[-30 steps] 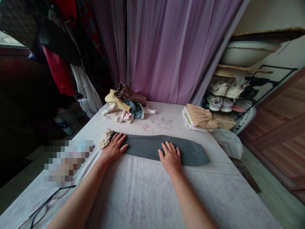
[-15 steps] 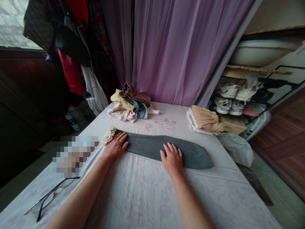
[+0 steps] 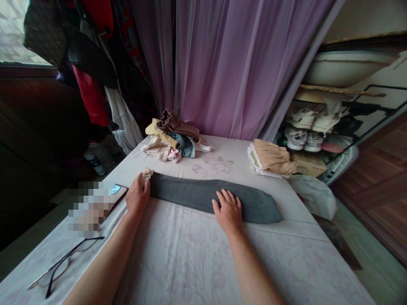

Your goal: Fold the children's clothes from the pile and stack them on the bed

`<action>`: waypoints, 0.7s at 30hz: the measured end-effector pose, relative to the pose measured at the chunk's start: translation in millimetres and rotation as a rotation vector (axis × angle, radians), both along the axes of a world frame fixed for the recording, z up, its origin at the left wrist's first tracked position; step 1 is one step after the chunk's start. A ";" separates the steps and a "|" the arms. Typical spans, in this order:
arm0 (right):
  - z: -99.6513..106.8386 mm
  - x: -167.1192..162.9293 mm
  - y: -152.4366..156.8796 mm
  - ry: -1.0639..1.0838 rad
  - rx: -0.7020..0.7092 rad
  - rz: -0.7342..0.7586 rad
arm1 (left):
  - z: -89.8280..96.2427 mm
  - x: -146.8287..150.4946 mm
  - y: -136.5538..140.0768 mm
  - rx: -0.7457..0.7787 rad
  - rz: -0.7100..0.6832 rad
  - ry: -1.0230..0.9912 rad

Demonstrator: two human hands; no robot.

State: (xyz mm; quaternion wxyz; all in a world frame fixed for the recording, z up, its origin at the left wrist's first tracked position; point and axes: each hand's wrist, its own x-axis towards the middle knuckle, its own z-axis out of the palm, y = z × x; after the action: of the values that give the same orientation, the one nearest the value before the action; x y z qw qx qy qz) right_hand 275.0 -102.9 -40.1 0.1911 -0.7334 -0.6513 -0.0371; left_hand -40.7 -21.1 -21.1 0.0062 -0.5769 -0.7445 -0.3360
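Grey cloth [image 3: 184,190] on flowered sheet [image 3: 190,254], purple curtain [image 3: 216,76] behind.
I see left hand [image 3: 138,197] grasping cream frill [image 3: 147,173], right hand [image 3: 228,210] spread open; bottle label [image 3: 94,162] unreadable.

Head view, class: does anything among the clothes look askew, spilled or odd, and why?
Only the heap of clothes at the back left looks untidy: its pieces lie crumpled over one another, while the stack at the back right is folded. The grey garment under the right hand lies mostly flat. No spill or damage shows.
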 end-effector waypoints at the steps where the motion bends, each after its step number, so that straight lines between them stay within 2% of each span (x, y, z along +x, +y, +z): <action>1: -0.5 0.2 0.1 -0.001 0.005 0.001 | 0.2 0.6 -0.6 -0.024 -0.010 0.003; 5: -1.6 0.7 0.6 -0.003 0.014 0.004 | 1.5 1.8 -4.2 -0.038 -0.053 0.034; 9: -2.5 0.7 1.2 -0.002 0.013 0.000 | -2.6 -3.7 -1.8 0.035 -0.095 -0.034; 12: -2.8 0.7 1.3 -0.001 0.017 0.000 | -9.1 -9.7 3.9 0.171 -0.087 -0.195; 15: -2.4 0.8 0.9 0.002 0.015 -0.002 | -14.7 -14.3 9.1 0.297 -0.056 -0.448; 18: -1.9 0.6 0.5 0.003 0.018 -0.001 | -16.5 -17.0 11.1 0.292 -0.072 -0.633; 21: -1.8 0.3 0.3 0.002 0.032 0.000 | -14.3 -17.6 9.9 0.210 -0.072 -0.622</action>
State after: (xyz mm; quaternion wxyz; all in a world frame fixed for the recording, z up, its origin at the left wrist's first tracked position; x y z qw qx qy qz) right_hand 275.3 -102.6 -41.9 0.2034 -0.7303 -0.6504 -0.0470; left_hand -58.4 -11.2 -35.4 -0.1739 -0.4687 -0.6511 -0.5712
